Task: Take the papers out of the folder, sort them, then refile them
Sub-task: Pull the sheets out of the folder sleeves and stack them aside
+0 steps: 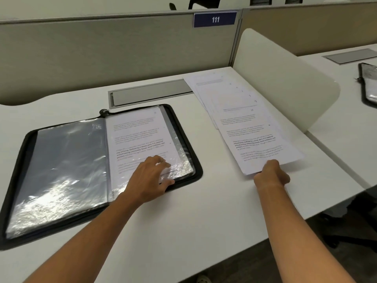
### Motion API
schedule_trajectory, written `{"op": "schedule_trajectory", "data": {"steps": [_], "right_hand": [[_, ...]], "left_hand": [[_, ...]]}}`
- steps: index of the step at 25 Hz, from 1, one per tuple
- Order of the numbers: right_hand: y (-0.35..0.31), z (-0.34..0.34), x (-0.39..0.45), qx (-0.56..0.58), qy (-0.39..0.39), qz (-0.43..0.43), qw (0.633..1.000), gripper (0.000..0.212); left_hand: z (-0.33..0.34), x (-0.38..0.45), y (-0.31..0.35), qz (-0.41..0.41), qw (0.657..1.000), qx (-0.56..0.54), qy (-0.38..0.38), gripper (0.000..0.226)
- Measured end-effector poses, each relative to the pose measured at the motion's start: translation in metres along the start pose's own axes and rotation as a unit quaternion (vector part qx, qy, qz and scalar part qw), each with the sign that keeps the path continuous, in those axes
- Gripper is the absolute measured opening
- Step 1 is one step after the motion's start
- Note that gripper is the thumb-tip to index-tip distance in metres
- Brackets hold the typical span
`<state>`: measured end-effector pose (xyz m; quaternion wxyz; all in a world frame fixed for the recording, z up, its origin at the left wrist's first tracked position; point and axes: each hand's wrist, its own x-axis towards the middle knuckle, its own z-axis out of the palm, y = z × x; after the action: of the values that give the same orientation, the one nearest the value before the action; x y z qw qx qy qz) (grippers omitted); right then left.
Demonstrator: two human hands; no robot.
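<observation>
On the white surface (193, 211), our zip folder (98, 172) lay open, a printed page in its right-hand sleeve. Our left hand (150, 181) rested on that page's lower corner, fingers spread. Well to the right, our right hand (271, 174) pinched the near edge of a fanned stack of papers (244, 119) beside a white divider (281, 78).

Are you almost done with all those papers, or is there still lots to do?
Partway. Many sheets already lie fanned in a loose pile on the desk, outside the open folder. The right hand holds the nearest sheet; the left hand rests on a page in the folder's sleeves. Whether it's unloading or refiling, I cannot tell.
</observation>
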<state>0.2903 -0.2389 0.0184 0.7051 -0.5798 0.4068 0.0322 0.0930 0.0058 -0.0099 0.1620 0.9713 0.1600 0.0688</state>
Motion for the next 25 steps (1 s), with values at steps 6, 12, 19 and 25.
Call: {"op": "schedule_trajectory", "data": {"steps": [6,12,19,25], "right_hand": [[-0.011,0.004,0.024,-0.030,0.008,-0.038,0.999,0.017],[-0.007,-0.001,0.015,-0.111,-0.002,-0.100,0.989,0.054],[0.027,0.023,-0.048,-0.114,-0.031,-0.295,0.948,0.037],[0.090,0.044,-0.105,-0.339,-0.318,-0.335,0.820,0.020]], "left_hand": [[0.012,0.014,0.010,0.017,1.000,-0.012,0.018,0.024],[0.012,0.016,0.017,-0.006,0.995,-0.071,0.076,0.013],[-0.040,-0.004,0.013,-0.116,0.916,-0.237,0.303,0.005],[-0.082,-0.065,-0.059,-0.259,0.806,-0.231,0.480,0.002]]}}
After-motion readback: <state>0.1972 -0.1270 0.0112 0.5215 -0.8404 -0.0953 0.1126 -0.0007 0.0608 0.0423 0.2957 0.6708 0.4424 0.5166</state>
